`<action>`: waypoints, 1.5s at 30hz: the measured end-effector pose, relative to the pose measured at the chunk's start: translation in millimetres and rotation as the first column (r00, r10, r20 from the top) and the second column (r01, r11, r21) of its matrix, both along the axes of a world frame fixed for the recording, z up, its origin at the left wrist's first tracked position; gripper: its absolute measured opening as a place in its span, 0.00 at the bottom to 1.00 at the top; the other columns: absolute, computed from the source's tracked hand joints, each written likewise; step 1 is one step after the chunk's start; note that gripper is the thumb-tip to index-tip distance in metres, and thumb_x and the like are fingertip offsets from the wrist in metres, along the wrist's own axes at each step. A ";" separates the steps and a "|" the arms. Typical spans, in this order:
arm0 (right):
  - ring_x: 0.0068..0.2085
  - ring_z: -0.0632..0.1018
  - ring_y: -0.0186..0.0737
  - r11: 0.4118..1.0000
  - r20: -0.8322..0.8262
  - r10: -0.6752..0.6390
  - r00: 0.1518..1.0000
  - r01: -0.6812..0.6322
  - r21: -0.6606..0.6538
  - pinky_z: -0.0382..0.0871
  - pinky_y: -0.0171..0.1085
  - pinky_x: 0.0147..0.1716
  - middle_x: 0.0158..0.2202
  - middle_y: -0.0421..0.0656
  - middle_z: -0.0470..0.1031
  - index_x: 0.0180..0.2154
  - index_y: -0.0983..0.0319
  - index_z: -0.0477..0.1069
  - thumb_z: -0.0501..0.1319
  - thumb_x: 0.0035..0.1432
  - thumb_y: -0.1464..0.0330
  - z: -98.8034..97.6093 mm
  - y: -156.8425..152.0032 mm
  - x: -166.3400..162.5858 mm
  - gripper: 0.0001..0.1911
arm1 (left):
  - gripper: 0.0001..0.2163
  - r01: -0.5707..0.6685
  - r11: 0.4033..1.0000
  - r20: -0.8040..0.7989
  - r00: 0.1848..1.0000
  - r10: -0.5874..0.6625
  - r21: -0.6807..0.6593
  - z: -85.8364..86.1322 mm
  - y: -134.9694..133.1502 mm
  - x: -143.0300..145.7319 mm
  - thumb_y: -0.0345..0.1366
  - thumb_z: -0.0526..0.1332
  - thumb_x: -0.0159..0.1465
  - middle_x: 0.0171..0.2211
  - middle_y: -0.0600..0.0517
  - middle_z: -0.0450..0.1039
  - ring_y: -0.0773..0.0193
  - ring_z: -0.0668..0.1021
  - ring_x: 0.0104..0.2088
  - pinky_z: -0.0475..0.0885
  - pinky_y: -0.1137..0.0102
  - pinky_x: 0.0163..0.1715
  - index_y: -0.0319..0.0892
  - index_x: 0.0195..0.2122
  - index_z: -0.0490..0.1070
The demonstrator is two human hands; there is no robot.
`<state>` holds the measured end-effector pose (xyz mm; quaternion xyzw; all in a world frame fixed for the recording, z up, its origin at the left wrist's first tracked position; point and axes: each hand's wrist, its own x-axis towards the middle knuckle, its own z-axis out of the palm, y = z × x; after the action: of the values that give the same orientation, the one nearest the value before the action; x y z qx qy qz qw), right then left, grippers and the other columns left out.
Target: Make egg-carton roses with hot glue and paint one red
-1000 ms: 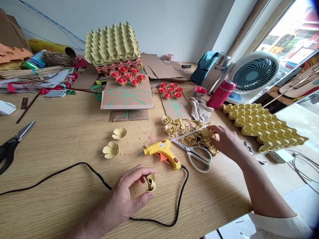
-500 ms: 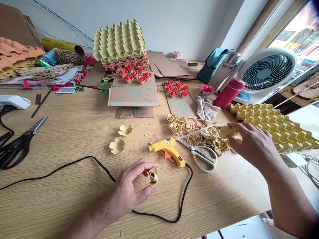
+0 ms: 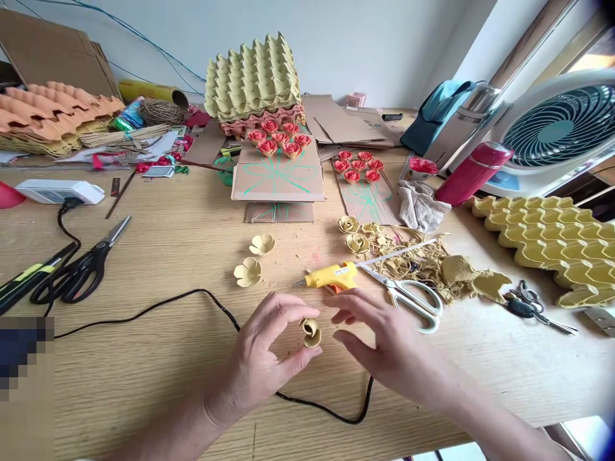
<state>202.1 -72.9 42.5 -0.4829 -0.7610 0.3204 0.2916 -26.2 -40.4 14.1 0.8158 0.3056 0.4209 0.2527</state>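
My left hand [image 3: 262, 358] pinches a small rolled yellow paper rosebud [image 3: 311, 332] between thumb and fingers, just above the wooden table [image 3: 144, 256]. My right hand [image 3: 384, 342] hovers beside the bud with fingers spread and nothing in it. Just behind both hands lies a yellow glue gun [image 3: 331, 277], its black cord [image 3: 158, 307] looping toward me. White-handled scissors [image 3: 408, 298] lie to its right, next to a heap of yellow cardboard scraps [image 3: 418, 262]. Two open yellow paper flowers [image 3: 254, 259] lie left of the gun.
Red paper roses [image 3: 278, 137] sit on cardboard at the back, before stacked egg trays [image 3: 254, 77]. A yellow egg tray [image 3: 552, 237], fan [image 3: 552, 134], red bottle [image 3: 468, 180] and keys [image 3: 528, 306] are on the right. Black scissors [image 3: 81, 272] and a power strip [image 3: 60, 191] lie left.
My right hand left the scrap pile on the right and came in beside the rosebud, empty. The camera view shifted left. My left hand kept holding the bud.
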 end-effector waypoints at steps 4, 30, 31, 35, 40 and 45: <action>0.46 0.82 0.39 0.997 -0.165 0.073 0.984 -0.076 -0.009 0.77 0.38 0.47 0.44 0.42 0.80 0.53 0.57 0.72 0.62 0.68 0.76 -9.6 1.9 -18.7 0.15 | 0.12 -0.004 1.000 0.005 1.000 0.004 0.008 3.5 -2.9 0.1 0.29 0.70 0.66 0.40 0.52 0.76 0.64 0.79 0.41 0.76 0.73 0.45 0.44 0.49 0.74; 0.38 0.81 0.43 0.884 0.006 -0.365 0.931 0.345 0.315 0.76 0.43 0.43 0.38 0.43 0.79 0.50 0.58 0.70 0.59 0.71 0.70 -38.7 12.9 10.2 0.08 | 0.13 -0.057 0.998 0.049 0.997 0.056 0.029 -1.7 8.8 -2.3 0.24 0.67 0.64 0.39 0.52 0.78 0.64 0.80 0.38 0.77 0.72 0.39 0.45 0.47 0.74; 0.39 0.81 0.45 0.868 0.059 -0.408 0.911 0.367 0.334 0.76 0.44 0.43 0.39 0.45 0.78 0.50 0.59 0.69 0.60 0.71 0.68 -42.3 16.8 13.0 0.08 | 0.13 -0.073 0.996 0.047 0.996 0.071 0.047 -1.9 9.7 -2.7 0.23 0.67 0.64 0.38 0.52 0.78 0.64 0.80 0.38 0.77 0.72 0.39 0.45 0.47 0.74; 0.44 0.80 0.55 0.869 0.295 -0.470 0.832 0.376 0.323 0.77 0.51 0.43 0.45 0.53 0.76 0.49 0.61 0.68 0.67 0.64 0.61 -54.8 25.5 11.7 0.16 | 0.14 -0.112 0.989 0.038 0.993 0.109 0.099 -1.9 11.9 -3.5 0.22 0.65 0.64 0.38 0.52 0.77 0.64 0.79 0.36 0.77 0.71 0.39 0.44 0.47 0.73; 0.44 0.80 0.58 0.886 0.404 -0.457 0.793 0.363 0.289 0.77 0.53 0.43 0.44 0.52 0.76 0.44 0.59 0.69 0.67 0.63 0.60 -59.9 23.0 6.9 0.14 | 0.13 -0.125 0.984 0.034 0.992 0.122 0.128 -1.3 12.0 -4.3 0.23 0.64 0.64 0.37 0.52 0.78 0.62 0.81 0.38 0.78 0.69 0.40 0.45 0.46 0.73; 0.42 0.81 0.54 0.903 0.348 -0.420 0.838 0.350 0.248 0.76 0.50 0.41 0.43 0.49 0.77 0.44 0.58 0.69 0.61 0.65 0.67 -62.3 22.6 13.5 0.06 | 0.15 -0.157 0.976 0.022 0.988 0.155 0.151 0.0 12.1 -8.5 0.22 0.64 0.64 0.39 0.51 0.79 0.61 0.81 0.40 0.79 0.69 0.41 0.45 0.49 0.73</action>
<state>215.6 -50.2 -19.7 -0.6533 -0.7157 0.0835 0.2324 -34.7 -28.3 14.0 0.8041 0.3345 0.4656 0.1573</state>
